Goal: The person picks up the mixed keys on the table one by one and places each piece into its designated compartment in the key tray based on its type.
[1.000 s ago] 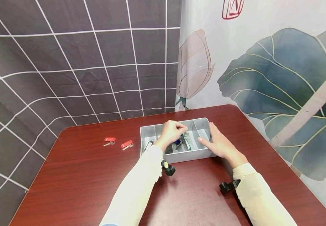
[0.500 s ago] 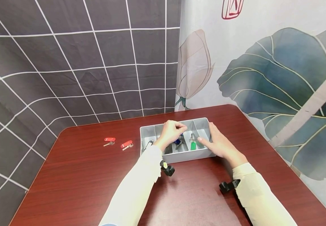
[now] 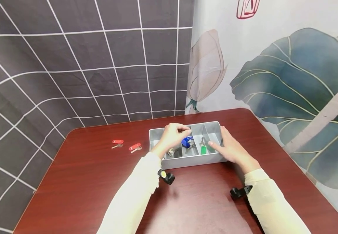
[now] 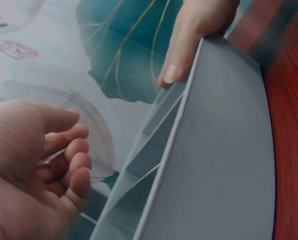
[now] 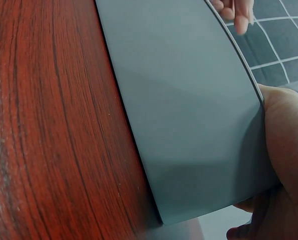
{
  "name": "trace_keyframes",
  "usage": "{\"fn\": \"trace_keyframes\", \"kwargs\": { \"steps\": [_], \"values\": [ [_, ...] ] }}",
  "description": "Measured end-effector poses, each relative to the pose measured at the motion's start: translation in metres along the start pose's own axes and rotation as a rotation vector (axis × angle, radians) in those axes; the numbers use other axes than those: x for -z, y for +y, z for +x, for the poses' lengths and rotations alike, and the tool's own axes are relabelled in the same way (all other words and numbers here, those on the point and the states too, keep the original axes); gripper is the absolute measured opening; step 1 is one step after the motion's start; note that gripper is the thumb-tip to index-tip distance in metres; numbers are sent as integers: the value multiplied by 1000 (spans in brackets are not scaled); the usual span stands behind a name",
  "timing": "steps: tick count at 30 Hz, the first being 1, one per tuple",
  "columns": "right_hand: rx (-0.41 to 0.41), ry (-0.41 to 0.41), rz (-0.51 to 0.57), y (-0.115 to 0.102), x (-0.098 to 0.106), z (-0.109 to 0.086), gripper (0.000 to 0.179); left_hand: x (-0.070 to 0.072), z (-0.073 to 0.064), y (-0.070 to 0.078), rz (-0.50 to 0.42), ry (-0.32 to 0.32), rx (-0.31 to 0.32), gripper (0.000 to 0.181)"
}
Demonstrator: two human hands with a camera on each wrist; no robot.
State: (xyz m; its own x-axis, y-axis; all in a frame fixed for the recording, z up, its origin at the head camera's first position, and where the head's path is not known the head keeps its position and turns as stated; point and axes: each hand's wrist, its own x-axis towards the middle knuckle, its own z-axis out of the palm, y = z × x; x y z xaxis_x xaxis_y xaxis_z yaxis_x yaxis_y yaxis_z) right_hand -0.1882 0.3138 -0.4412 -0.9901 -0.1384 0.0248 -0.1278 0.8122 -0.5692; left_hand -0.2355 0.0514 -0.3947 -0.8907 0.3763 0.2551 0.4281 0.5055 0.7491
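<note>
"What's the left hand [image 3: 172,135] doing?"
"It hovers above the gray divided box [image 3: 192,161], fingers loosely curled. The left wrist view shows the thumb slightly apart from them, gripping nothing."
"And the right hand [image 3: 230,148]?"
"It's clamped on the box's right end, thumb over the rim, fingers outside."
"Where's the green-tagged key [image 3: 203,149]?"
"Inside the box, one compartment right of the blue-tagged keys [image 3: 186,141]. More keys [image 3: 171,152] lie beside the left wrist, partly hidden."
"Any others?"
"Two red-tagged keys [image 3: 135,147] lie on the wooden table [image 3: 98,182], left of the box."
</note>
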Motion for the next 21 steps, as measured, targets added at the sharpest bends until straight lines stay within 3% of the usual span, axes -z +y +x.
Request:
{"fn": "trace_keyframes", "kwargs": {
  "steps": [6, 13, 21],
  "values": [
    [6, -1, -2, 1, 0, 0, 105, 18, -19, -6, 42, 30, -48, 20],
    [11, -7, 6, 1, 0, 0, 105, 41, -48, -25, 238, 111, -115, 29],
    [10, -2, -2, -1, 1, 0, 105, 59, -82, -55, 358, 179, -48, 48]
  ]
}}
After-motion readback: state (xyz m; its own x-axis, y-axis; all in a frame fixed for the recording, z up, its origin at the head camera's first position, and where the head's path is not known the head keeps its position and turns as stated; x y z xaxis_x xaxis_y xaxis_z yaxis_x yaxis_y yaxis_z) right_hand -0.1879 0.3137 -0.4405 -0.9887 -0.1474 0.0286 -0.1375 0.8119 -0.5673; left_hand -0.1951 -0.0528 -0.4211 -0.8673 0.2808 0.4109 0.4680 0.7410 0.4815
